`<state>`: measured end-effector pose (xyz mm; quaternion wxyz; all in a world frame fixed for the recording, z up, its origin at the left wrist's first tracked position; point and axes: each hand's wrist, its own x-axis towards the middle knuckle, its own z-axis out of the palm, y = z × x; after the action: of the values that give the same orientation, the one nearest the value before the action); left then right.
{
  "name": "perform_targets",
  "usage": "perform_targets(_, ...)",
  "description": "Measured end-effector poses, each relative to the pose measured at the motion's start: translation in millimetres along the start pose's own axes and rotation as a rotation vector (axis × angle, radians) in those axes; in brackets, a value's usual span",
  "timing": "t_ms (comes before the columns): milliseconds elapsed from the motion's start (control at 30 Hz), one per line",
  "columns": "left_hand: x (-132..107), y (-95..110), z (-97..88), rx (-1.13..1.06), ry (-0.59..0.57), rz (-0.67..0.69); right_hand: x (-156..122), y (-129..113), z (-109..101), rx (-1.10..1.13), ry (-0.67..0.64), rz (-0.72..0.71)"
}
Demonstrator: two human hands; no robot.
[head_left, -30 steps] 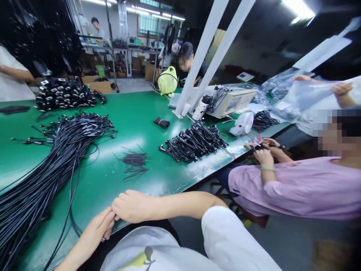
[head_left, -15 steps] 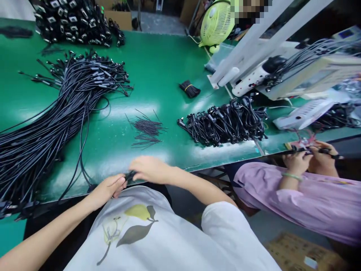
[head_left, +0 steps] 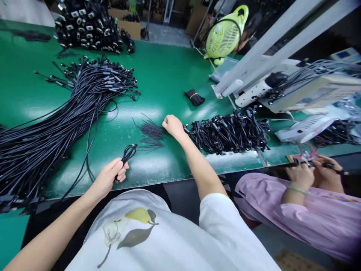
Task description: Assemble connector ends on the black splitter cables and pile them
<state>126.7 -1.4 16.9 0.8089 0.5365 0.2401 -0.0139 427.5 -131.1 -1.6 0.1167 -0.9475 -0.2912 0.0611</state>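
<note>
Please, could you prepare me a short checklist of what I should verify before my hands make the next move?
1. Left hand grips the folded black cable: ok.
2. Right hand is beside the loose thin black ties: ok.
3. Right fingers have a tie pinched: cannot tell, the fingertips are hidden.
4. Folded black cable has a tie around it: cannot tell, too small and partly covered by the hand.
5. Left hand is apart from the long black cables: ok, green tabletop shows between.
6. Co-worker's hand is away from both your hands: ok.
</note>
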Motion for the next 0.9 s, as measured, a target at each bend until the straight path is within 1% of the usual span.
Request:
perform_targets(67,1.8,4.2,5.6,-0.063,-0.017,0.011,-21.2,-12.2,-5.1,0.128,0.092,-0.099)
perform_targets(100,3.7,6.0,8.7,-0.088,-0.031,0.021,-35.2,-22.0,-5.3,0.258,0.098,-0.169)
perform_targets(133,6.3,7.4,11.4,-0.109,-0.046,0.035,-50.9,-34.0,-3.3,0.425,0.063,-0.242)
perform_targets(200,12.5,8.1,14.2,-0.140,-0.062,0.070,-84.5,-61.4,6.6,0.792,-0.114,-0.342)
perform_targets(267,17.7,5.9,12.4,-0.152,-0.058,0.101,-113.9,-87.2,20.9,1.066,-0.266,-0.336)
perform_targets(300,19.4,4.1,9.9,-0.141,-0.048,0.117,-125.0,-97.3,27.9,1.141,-0.297,-0.312)
perform_targets(333,20.4,2.0,6.8,-0.113,-0.033,0.138,-133.4,-105.1,33.8,1.165,-0.297,-0.294)
perform_targets(400,20.4,-1.6,-0.4,-0.008,0.019,0.199,-142.7,-113.6,40.4,1.067,-0.219,-0.324)
perform_targets(467,19.1,-3.0,-7.1,0.169,0.096,0.266,-145.0,-115.8,39.6,0.809,-0.050,-0.452)
perform_targets(533,17.8,-1.5,-12.4,0.402,0.161,0.311,-143.4,-115.6,33.7,0.469,0.148,-0.646)
perform_targets(567,17.2,0.3,-14.6,0.517,0.171,0.326,-141.8,-115.5,29.6,0.305,0.241,-0.765)
perform_targets(633,15.8,4.8,-18.3,0.685,0.134,0.324,-138.0,-115.8,20.2,0.037,0.380,-1.028)
perform_targets(667,14.7,7.1,-19.8,0.724,0.092,0.298,-136.2,-116.2,15.3,-0.061,0.415,-1.149)
perform_targets(733,11.9,10.1,-22.0,0.725,-0.014,0.193,-133.8,-116.9,5.7,-0.198,0.408,-1.323)
perform_targets(833,8.6,8.7,-23.6,0.603,-0.165,-0.002,-132.7,-116.4,-5.0,-0.326,0.285,-1.469)
perform_targets(900,7.8,5.1,-23.3,0.488,-0.235,-0.096,-133.6,-115.2,-9.1,-0.387,0.214,-1.561)
